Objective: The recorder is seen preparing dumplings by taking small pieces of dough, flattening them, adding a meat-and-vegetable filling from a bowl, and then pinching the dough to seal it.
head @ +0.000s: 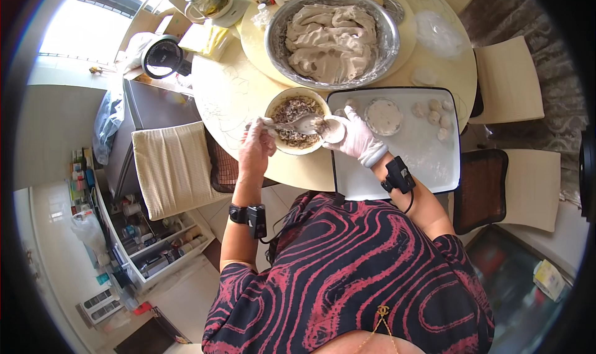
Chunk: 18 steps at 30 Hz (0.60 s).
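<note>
My left hand (257, 144) grips the handle of a spoon (301, 125) held over a bowl (292, 151) of dark, crumbly filling (294, 108). A clump of filling sits at the spoon's tip, against a flattened round of dough (335, 130). That dough rests in the fingers of my right hand (357, 137), which wears a whitish glove and is above the left edge of a white tray (400, 170). On the tray are a round dish of white powder (383, 116) and several small dough balls (434, 117). Another ball (351, 104) lies just beyond my right fingers.
Behind the bowl, a large metal basin (272, 58) holds a mass of pale dough (333, 42). A glass teapot (209, 1) and jars stand at the table's far side, with a plastic bag (437, 33) at the right. Chairs (174, 167) flank the round table (223, 88).
</note>
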### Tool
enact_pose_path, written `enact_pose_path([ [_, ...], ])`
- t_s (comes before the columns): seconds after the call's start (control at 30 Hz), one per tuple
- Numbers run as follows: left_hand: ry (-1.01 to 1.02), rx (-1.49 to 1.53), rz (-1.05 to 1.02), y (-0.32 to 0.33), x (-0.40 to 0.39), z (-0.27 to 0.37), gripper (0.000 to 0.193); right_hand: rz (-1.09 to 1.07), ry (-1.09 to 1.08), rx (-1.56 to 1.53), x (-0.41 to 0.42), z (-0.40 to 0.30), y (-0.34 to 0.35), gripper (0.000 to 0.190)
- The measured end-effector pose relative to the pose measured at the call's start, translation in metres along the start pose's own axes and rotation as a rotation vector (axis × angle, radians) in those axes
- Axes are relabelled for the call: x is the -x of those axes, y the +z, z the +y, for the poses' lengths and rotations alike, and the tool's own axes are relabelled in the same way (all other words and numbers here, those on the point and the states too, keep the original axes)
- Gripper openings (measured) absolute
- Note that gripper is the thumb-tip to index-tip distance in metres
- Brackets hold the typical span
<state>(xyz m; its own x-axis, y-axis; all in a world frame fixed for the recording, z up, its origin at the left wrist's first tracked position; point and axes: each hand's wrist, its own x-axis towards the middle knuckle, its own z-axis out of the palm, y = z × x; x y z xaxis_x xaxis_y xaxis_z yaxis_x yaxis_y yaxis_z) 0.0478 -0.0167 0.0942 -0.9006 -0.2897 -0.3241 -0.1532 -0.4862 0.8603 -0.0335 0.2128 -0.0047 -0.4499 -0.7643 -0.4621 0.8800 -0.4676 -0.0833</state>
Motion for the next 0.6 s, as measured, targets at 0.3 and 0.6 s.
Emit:
enact_pose_path([
  [0.3, 0.618, -0.974, -0.288, 0.044, 0.023, -0.033, 0.011, -0.105, 0.002, 0.044, 0.015, -0.007, -0.002, 0.07],
  [0.6, 0.472, -0.888, -0.189, 0.044, 0.028, -0.042, 0.012, -0.106, -0.04, 0.018, 0.03, -0.009, 0.013, 0.055],
])
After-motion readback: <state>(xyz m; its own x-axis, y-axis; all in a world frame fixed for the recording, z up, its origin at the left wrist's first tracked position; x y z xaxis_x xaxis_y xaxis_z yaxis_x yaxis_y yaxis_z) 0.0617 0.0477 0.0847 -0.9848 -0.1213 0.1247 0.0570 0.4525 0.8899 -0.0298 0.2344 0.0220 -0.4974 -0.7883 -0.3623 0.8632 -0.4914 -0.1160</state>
